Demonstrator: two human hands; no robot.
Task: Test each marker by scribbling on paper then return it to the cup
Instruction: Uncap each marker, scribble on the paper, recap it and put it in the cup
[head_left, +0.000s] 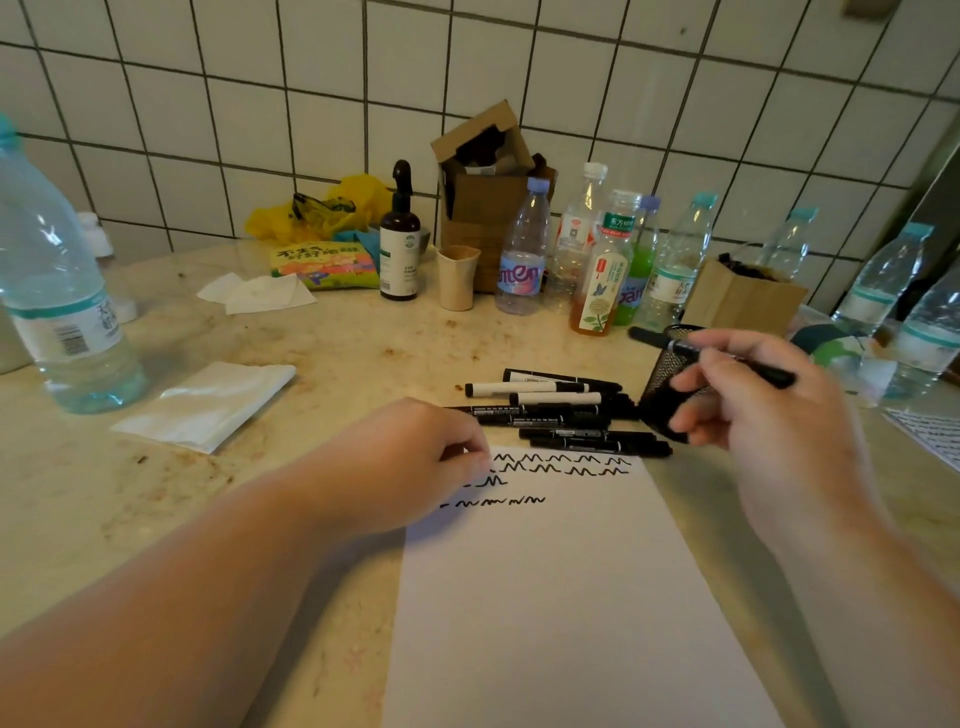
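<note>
Marker (727, 358): slim, black, silver band; right hand (748, 395) fingers pinching it; left hand (415, 457) fingers curled on paper (571, 597).

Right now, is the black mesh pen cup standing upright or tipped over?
Tipped over. The mesh cup lies on its side on the counter, partly behind the right hand, with its rim showing.

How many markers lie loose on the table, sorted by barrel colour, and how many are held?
White markers on the table: 2
Black markers on the table: 5
Black marker in the right hand: 1
Total: 8
</note>
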